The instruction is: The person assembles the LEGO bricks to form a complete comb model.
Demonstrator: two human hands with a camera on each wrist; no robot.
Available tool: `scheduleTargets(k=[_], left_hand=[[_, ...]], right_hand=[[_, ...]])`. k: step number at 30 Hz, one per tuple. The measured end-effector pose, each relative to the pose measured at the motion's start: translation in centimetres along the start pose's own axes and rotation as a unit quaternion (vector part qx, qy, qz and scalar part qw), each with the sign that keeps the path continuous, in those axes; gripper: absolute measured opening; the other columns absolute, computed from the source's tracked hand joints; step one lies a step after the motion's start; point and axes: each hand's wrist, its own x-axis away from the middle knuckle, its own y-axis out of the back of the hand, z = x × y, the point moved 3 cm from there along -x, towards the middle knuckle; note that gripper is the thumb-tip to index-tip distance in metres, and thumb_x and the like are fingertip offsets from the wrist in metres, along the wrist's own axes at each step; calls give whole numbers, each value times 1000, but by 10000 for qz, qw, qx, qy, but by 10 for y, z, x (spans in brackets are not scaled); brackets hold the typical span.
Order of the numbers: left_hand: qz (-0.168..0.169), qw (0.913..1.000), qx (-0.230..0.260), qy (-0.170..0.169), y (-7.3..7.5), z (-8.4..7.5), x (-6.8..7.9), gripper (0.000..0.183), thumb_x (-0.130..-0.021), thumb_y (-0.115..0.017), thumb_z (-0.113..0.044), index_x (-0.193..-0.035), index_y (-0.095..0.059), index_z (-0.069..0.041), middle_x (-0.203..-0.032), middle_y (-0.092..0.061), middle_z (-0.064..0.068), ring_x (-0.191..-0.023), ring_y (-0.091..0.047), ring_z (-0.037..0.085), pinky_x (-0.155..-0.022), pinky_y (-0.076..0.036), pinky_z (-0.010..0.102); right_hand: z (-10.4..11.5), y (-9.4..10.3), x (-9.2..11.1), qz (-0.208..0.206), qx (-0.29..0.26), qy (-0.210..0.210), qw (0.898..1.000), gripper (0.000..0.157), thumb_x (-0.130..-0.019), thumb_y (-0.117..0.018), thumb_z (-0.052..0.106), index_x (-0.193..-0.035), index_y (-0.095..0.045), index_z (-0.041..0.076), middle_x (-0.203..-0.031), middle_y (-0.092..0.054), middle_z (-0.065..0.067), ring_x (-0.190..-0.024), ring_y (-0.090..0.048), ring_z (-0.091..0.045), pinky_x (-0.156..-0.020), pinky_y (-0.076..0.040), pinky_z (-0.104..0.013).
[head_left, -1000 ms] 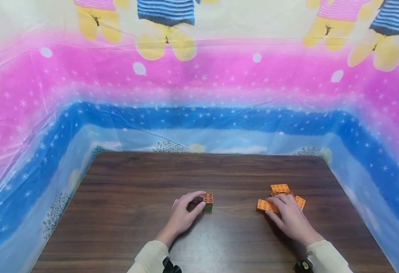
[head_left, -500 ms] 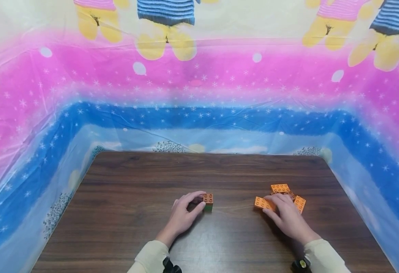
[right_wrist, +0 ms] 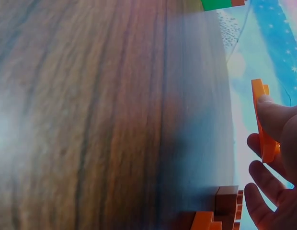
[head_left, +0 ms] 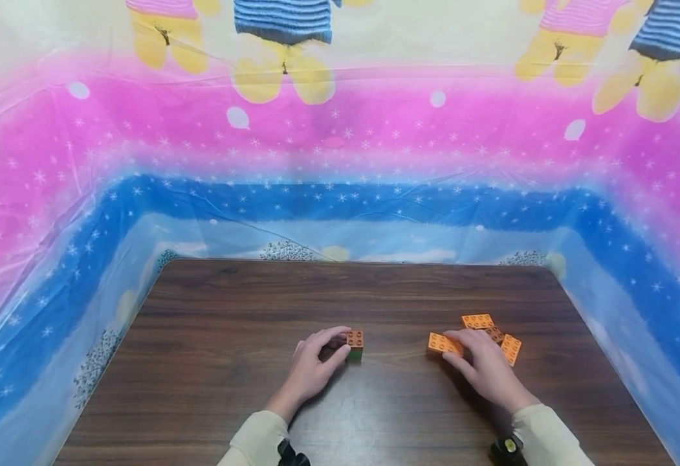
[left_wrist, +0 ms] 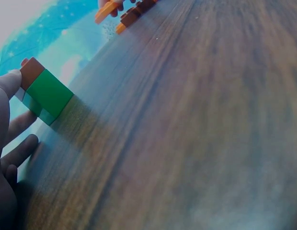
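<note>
On the table's middle stands a small stack, a brown toy brick (head_left: pixel 354 338) on top of a green brick (left_wrist: pixel 50 93). My left hand (head_left: pixel 312 367) pinches this stack from its left side, with the thumb by the brown brick and other fingers behind. To the right, my right hand (head_left: pixel 489 369) grips a thin orange brick (head_left: pixel 443 344) between thumb and fingers. The right wrist view shows this orange brick raised above the tabletop, its studs facing up.
Right behind and beside the right hand lie an orange brick (head_left: pixel 476 321), a brown brick (head_left: pixel 495 334) and another orange brick (head_left: pixel 511 349). The dark wooden table (head_left: pixel 229 304) is backed by a patterned pink and blue cloth (head_left: pixel 340 200).
My right hand has lifted the orange brick and shifted it slightly left, away from the other bricks, uncovering more of the brown one. The left hand and the stack stay put.
</note>
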Motion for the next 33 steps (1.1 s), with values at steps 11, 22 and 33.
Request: scheduleTargets(k=[11, 22, 33], left_hand=[[-92, 9999, 31, -62, 1, -4, 1, 33, -102, -70, -37, -134, -70, -30, -115, -73, -19, -109, -66, 15, -92, -37, 44], [-67, 10000, 28, -47, 1, -3, 1, 33, -102, -69, -37, -135, -69, -32, -116, -73, -17, -110, -66, 15, -92, -37, 44], [-97, 9999, -57, -102, 0, -2, 0, 33, -103, -68, -37, -135, -69, -29, -117, -74, -15, -111, -66, 15, -93, -38, 45]], right_hand=[[11, -3, -10, 92, -308, -78, 9995, 37, -98, -78, 29, -131, -70, 14, -125, -72, -4, -118, -65, -26, -97, -53, -55], [22, -10, -18, 57, -465, 128, 9988, 36, -98, -77, 30, -131, -71, 14, -125, -72, -2, -115, -66, -24, -96, -53, -55], [35, -18, -25, 183, -587, 230, 9978, 38, -99, -76, 32, -132, -70, 15, -124, -71, 2, -109, -63, -16, -89, -54, -46]])
